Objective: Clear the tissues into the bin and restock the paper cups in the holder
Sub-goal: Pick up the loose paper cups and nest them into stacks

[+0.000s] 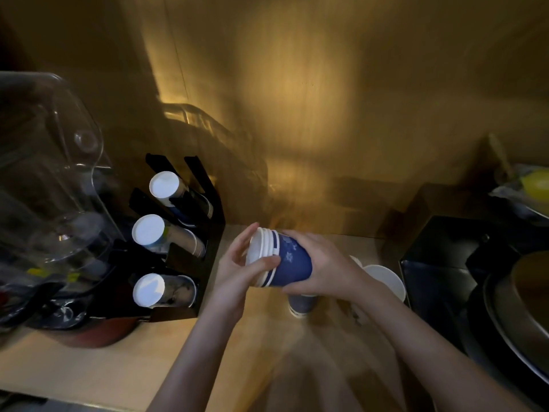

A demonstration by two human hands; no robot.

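Both hands, left hand (237, 263) and right hand (323, 266), around nested blue paper cups (285, 260).

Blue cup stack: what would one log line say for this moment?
held: blue cup stack | grip: left hand, right hand | holder: three slots with cups | spare cups on counter

No legible txt; blue cup stack (289, 261) print too blurred (white marks only).
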